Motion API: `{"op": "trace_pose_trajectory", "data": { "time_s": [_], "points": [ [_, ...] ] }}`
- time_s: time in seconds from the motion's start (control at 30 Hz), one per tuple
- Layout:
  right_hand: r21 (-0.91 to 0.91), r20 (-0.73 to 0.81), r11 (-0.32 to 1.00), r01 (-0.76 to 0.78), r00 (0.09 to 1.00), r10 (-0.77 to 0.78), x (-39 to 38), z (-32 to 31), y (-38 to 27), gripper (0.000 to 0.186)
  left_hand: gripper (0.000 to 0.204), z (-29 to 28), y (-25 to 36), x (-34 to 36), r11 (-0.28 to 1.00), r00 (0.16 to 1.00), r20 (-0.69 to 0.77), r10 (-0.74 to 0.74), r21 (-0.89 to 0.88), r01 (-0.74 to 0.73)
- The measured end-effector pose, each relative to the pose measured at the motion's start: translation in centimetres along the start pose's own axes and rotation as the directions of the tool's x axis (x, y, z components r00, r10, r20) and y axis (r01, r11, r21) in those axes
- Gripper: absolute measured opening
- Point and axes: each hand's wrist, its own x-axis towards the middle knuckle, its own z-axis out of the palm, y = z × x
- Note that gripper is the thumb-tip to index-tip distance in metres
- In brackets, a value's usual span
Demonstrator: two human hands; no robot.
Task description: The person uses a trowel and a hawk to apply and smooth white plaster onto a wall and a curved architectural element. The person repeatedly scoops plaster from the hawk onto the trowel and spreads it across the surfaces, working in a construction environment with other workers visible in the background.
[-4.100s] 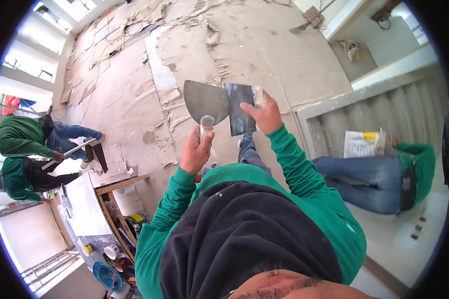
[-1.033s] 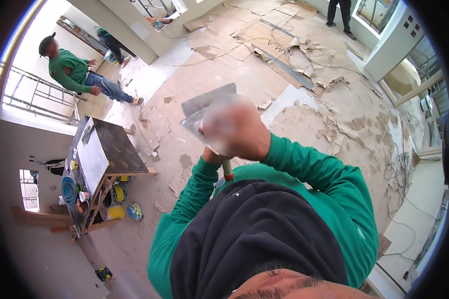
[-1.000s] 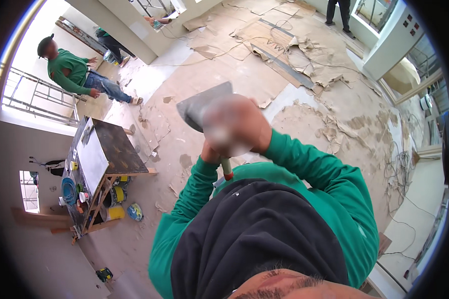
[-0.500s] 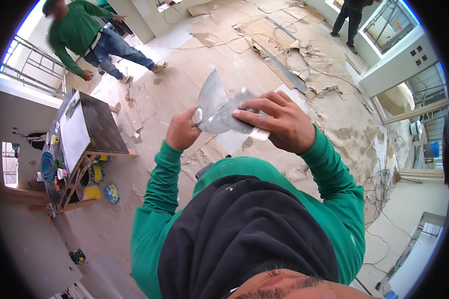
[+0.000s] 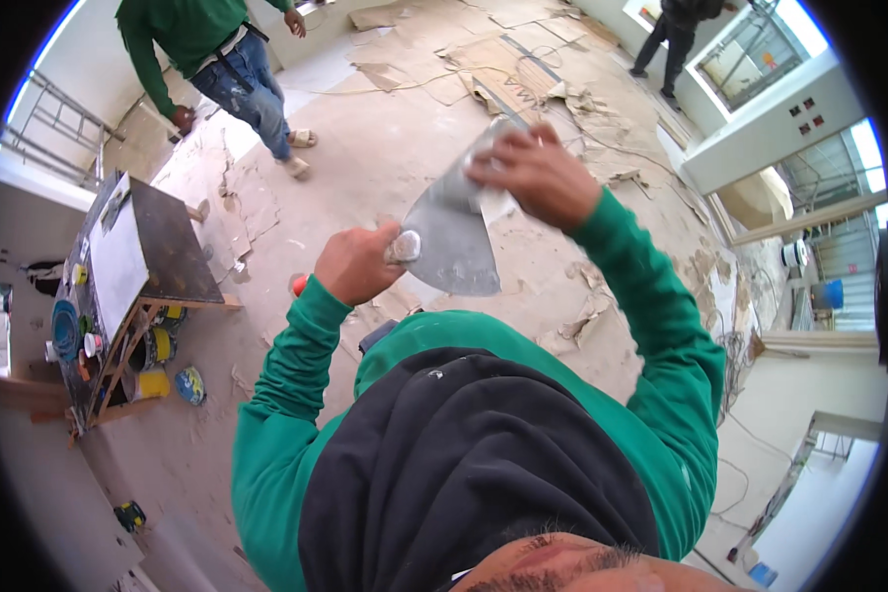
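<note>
My left hand (image 5: 355, 264) grips a wide metal putty knife by its handle, whose red end shows below the fist; the grey blade (image 5: 454, 259) points right, with a pale patch where it meets the handle. Up and to the right, my right hand (image 5: 531, 170), smeared by motion, has its bent fingers on a smaller flat metal blade (image 5: 460, 185), which lies against or just over the upper part of the wide blade. Whether the two blades touch is hard to tell.
A co-worker (image 5: 207, 49) in green stands upper left, another person (image 5: 673, 49) upper right. A dark-topped workbench (image 5: 173, 261) with tubs and buckets stands left. Torn protective sheeting and cables (image 5: 503, 84) cover the floor. Window openings (image 5: 735, 54) line the right.
My right hand has moved up and away from my body with the smaller blade. The wide blade has turned to point right. The green-clad co-worker has walked rightward across the upper left.
</note>
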Motion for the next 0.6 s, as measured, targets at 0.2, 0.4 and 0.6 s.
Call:
{"op": "trace_pose_trajectory", "data": {
  "time_s": [0.2,0.4,0.6],
  "points": [
    [0.287,-0.034,0.947,-0.142,0.987,0.158,-2.1,-2.6,-1.0,0.021,0.025,0.8,-1.0,-1.2,0.992,0.993,0.012,-0.120,0.050,0.119],
    [0.207,0.119,0.978,-0.035,0.993,0.010,-2.3,-1.8,-4.4,0.031,0.024,0.3,-0.4,-1.0,0.995,0.992,0.087,-0.091,0.058,0.086],
    [0.228,-0.022,0.937,-0.265,0.961,0.277,-2.0,0.8,-0.4,0.024,0.026,0.5,0.4,-1.9,0.997,0.990,0.130,-0.057,0.060,0.050]
  ]
}}
